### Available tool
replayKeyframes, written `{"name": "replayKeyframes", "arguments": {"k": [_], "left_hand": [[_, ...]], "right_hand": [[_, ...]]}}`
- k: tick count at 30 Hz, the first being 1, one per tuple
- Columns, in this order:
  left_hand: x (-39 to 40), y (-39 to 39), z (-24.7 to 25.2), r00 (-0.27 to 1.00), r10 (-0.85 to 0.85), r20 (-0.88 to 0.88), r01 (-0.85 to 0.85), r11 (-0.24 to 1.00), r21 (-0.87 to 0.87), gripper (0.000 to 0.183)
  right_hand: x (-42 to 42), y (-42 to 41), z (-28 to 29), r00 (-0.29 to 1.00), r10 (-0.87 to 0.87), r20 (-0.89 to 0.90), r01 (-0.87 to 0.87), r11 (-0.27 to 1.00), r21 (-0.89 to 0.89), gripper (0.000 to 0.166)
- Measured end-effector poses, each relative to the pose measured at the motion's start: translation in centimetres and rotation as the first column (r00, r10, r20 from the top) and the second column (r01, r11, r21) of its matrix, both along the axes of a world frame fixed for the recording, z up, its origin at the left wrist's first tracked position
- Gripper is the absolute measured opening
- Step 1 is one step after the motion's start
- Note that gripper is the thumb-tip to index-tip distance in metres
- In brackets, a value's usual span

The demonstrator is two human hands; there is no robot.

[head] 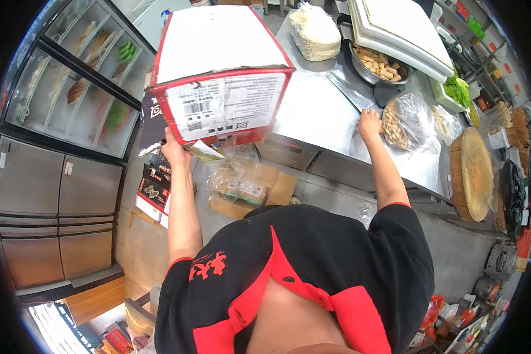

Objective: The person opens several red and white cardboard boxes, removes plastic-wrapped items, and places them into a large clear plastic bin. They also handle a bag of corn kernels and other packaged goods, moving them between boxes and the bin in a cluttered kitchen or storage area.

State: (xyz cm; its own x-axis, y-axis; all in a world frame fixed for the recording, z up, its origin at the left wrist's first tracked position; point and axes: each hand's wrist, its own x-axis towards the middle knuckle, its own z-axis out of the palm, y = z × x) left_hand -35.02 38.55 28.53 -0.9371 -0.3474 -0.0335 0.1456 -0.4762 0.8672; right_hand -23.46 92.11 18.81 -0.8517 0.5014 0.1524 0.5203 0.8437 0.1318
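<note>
A large white cardboard box with red edges (225, 104) is at the upper left of the head view, its near side bearing writing. My left hand (176, 149) grips its lower left corner, fingers partly hidden. On the steel table my right hand (370, 124) touches the end of a flat silvery packet (347, 86); its exact grip is unclear. Beside that hand lies a clear plastic bag of small pale-brown pieces (398, 126). Farther back stands a metal bowl of cut pale pieces (376, 66), with a dark round utensil head (385, 93) near its rim.
An open cardboard box with plastic packs (281, 186) lies on the floor below the white box. A round wooden chopping block (474, 172) stands at the table's right. White lids (402, 31) cover part of the bowl. A glass-door fridge (71, 88) and steel cabinets (31, 190) flank the left.
</note>
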Motion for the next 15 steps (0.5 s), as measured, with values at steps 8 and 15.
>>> {"name": "replayKeyframes", "arguments": {"k": [8, 15], "left_hand": [[-1.2, 1.3, -0.4, 0.996, 0.082, -0.017, -0.082, 0.996, 0.029, 0.029], [-0.3, 3.1, 1.9, 1.0, 0.008, -0.013, -0.004, 0.969, 0.246, 0.031]], "right_hand": [[0.0, 2.5, -2.0, 0.995, -0.078, 0.066, 0.085, 0.99, -0.11, 0.037], [5.3, -1.9, 6.2, 0.872, -0.177, -0.457, -0.007, 0.928, -0.373, 0.026]]}}
